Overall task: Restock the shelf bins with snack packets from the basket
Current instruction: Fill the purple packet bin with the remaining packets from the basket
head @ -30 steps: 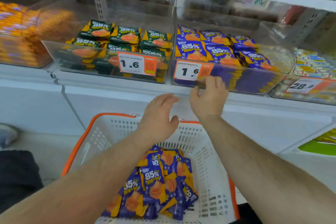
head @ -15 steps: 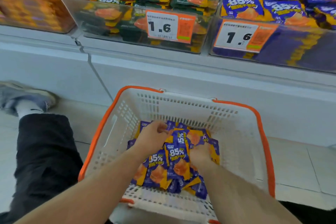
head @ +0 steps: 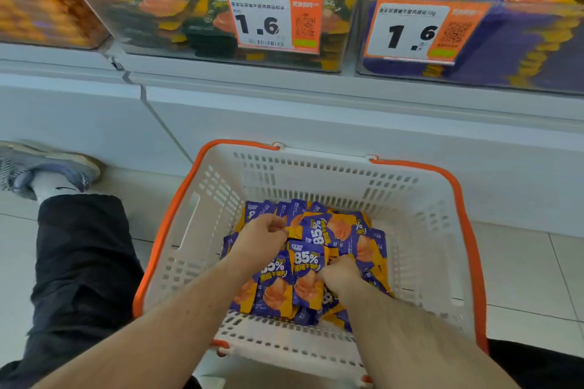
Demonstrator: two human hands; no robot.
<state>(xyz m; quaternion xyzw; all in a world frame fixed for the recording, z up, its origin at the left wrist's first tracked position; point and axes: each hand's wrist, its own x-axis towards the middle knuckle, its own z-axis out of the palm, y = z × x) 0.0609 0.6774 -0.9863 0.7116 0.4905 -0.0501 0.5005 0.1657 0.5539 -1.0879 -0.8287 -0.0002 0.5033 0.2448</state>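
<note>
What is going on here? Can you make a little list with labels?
place: shop shelf with clear bins
basket: white, orange rim, on the floor
inside basket: purple snack packets
left hand: curled on packets
right hand: curled on packets
purple bin: upper right, tag says 1.6
green bin: beside it, tag says 1.6

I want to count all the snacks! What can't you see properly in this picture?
- Packets low in the basket: head view, buried under top ones, the left hand and right hand.
- Purple bin: cut off by the right and top edges.
- Orange bin: blurred, cut off left.
- Small print on the price tag: too small.
</note>
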